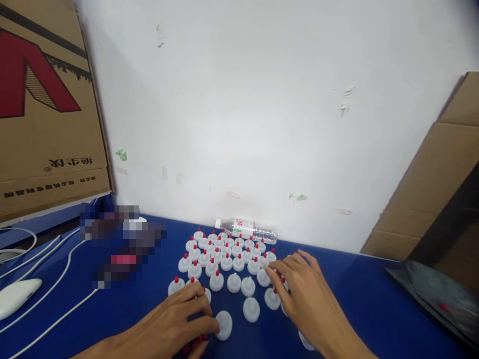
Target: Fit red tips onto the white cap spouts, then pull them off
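White plastic caps with red tips (226,261) stand in rows before the clear water bottle (247,230) (lying flat); left hand (179,324) pinches a tipless white cap (223,325), right hand (299,286) hovers open-fingered over them.

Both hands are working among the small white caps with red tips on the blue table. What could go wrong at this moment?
1. The white caps stand tightly packed; the right hand, reaching among them, might knock several over.
2. The left hand seems to hold small red pieces against a bare cap; some could slip out.
3. The water bottle lies on its side behind the rows and might roll into them.
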